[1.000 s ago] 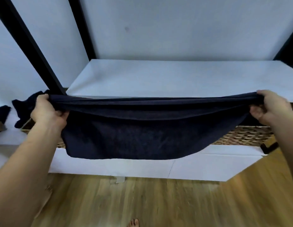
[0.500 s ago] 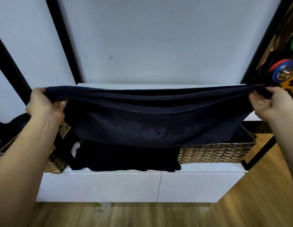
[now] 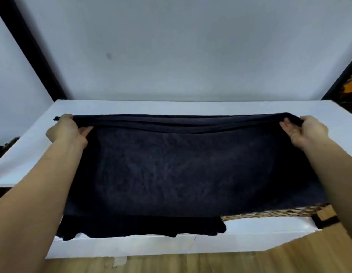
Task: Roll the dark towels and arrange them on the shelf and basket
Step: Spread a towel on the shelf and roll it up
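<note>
A dark navy towel is stretched wide between my hands over the white shelf. My left hand grips its top left corner and my right hand pinches its top right corner. The towel's top edge lies over the shelf top and its body drapes down over the shelf's front. Below it, another dark towel hangs over the edge of the lower white shelf. A woven basket shows at the lower right, partly hidden by the held towel.
Black frame posts rise at the left and right against a pale wall. A black bracket sits by the basket's right end. Wooden floor lies below. Colourful objects show at the far right edge.
My hands have carried the stretched towel forward and lowered it, so its top edge now lies over the white shelf top. The view has moved closer to the shelf.
</note>
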`<state>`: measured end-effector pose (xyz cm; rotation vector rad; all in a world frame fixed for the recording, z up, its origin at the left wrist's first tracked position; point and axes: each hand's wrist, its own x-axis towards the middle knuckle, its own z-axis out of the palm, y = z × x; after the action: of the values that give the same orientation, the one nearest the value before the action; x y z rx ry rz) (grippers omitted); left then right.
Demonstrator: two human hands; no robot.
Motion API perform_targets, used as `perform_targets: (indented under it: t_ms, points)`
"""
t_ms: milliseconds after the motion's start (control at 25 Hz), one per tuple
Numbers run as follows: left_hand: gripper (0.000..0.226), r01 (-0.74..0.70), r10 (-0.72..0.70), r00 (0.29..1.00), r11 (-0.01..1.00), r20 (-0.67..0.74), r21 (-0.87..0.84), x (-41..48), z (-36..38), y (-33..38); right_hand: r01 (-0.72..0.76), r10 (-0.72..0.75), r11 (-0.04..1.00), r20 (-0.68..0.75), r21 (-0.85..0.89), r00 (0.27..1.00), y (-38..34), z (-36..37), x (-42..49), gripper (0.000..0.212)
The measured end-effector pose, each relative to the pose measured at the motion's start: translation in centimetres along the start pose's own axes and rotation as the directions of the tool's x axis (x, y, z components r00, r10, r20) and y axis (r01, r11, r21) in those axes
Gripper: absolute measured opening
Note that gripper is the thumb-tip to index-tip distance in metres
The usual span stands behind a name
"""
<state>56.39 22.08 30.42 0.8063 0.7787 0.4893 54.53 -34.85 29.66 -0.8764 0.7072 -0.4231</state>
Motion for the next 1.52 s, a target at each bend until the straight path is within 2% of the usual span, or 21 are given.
perform_targets:
  t_ms: [200,280,360,400,440,480,520,560,640,680,800,840,920,1000,1080,1160,1240,1320,1360,1440,1520]
  points:
    - [0.02,-0.032,0.042,0.992,0.996,-0.117,0.088,3.6,6.5,-0.7,0.204,-0.208,0.976,-0.05,-0.078,0.977,0.9,3.9,5.3,0.026]
    - [0.016,-0.054,0.066,0.993,0.992,-0.102,0.112,4.5,8.0,-1.1,0.267,-0.271,0.947,0.006,-0.179,0.963,1.4,4.9,5.9,0.03]
    - [0.012,-0.13,0.135,0.991,0.971,-0.014,0.201,4.7,8.5,-1.8,0.39,-0.346,0.798,0.181,-0.459,0.921,2.2,5.4,5.2,0.033]
    - [0.018,-0.271,0.27,0.961,0.884,0.058,0.381,4.7,8.2,-2.5,0.484,-0.36,0.567,0.329,-0.667,0.873,2.7,5.7,4.7,0.034]
    - [0.026,-0.479,0.441,0.87,0.65,0.22,0.591,4.6,7.7,-3.3,0.557,-0.309,0.216,0.484,-0.802,0.818,3.2,5.8,4.6,0.038]
    - [0.034,-0.665,0.506,0.718,0.298,0.477,0.685,4.1,7.2,-4.1,0.589,-0.193,-0.135,0.604,-0.797,0.773,3.8,6.0,4.4,0.045]
    - [0.042,-0.784,0.389,0.559,-0.04,0.732,0.62,3.4,6.8,-4.9,0.586,-0.076,-0.358,0.648,-0.727,0.758,4.2,6.2,4.6,0.053]
    - [0.049,-0.826,0.174,0.477,-0.247,0.861,0.508,2.9,6.5,-5.4,0.561,-0.01,-0.456,0.634,-0.691,0.773,4.4,6.5,4.5,0.059]
    - [0.058,-0.786,-0.171,0.555,-0.43,0.814,0.445,2.7,6.3,-6.2,0.543,0.048,-0.486,0.6,-0.684,0.799,4.5,6.7,5.1,0.063]
    - [0.061,-0.744,-0.229,0.618,-0.479,0.752,0.466,3.0,6.1,-6.3,0.557,0.054,-0.474,0.609,-0.682,0.792,4.2,6.6,5.6,0.063]
    - [0.061,-0.622,-0.198,0.739,-0.57,0.644,0.537,2.2,7.8,-5.7,0.593,-0.08,-0.357,0.656,-0.722,0.751,3.2,7.4,5.3,0.064]
    - [0.059,-0.612,-0.192,0.738,-0.595,0.647,0.521,0.7,8.6,-5.9,0.613,-0.087,-0.388,0.69,-0.688,0.719,3.4,7.9,4.0,0.067]
    - [0.059,-0.683,-0.181,0.612,-0.611,0.77,0.399,-3.3,10.0,-8.1,0.691,0.024,-0.485,0.782,-0.536,0.623,5.6,9.3,0.6,0.065]
    - [0.062,-0.801,-0.263,0.46,-0.535,0.848,0.269,-7.5,10.0,-11.5,0.783,0.22,-0.48,0.81,-0.395,0.544,8.7,9.9,-3.1,0.066]
    - [0.071,-0.815,-0.346,0.487,-0.51,0.802,0.275,-9.3,9.3,-13.7,0.782,0.266,-0.459,0.775,-0.422,0.574,9.2,8.6,-3.2,0.07]
    - [0.08,-0.76,-0.326,0.594,-0.525,0.735,0.382,-8.1,9.4,-13.3,0.67,0.161,-0.474,0.691,-0.572,0.704,6.4,6.9,0.9,0.074]
    - [0.08,-0.697,-0.253,0.676,-0.524,0.692,0.49,-6.1,8.9,-11.8,0.495,0.066,-0.505,0.541,-0.707,0.839,2.4,4.6,5.1,0.074]
    - [0.075,-0.601,-0.132,0.761,-0.512,0.635,0.613,-3.8,8.4,-10.2,0.356,0.023,-0.487,0.395,-0.798,0.918,0.2,2.5,7.7,0.076]
    - [0.074,-0.545,-0.083,0.801,-0.509,0.593,0.666,-2.8,8.4,-9.7,0.321,0.003,-0.49,0.367,-0.81,0.93,-0.2,2.2,8.2,0.077]
    - [0.073,-0.508,-0.021,0.811,-0.52,0.584,0.687,-2.5,9.0,-9.5,0.307,-0.078,-0.57,0.423,-0.762,0.903,0.1,3.5,7.2,0.076]
    - [0.069,-0.566,0.037,0.728,-0.53,0.685,0.631,-3.6,8.7,-10.0,0.378,-0.159,-0.632,0.591,-0.677,0.791,1.1,5.5,3.8,0.071]
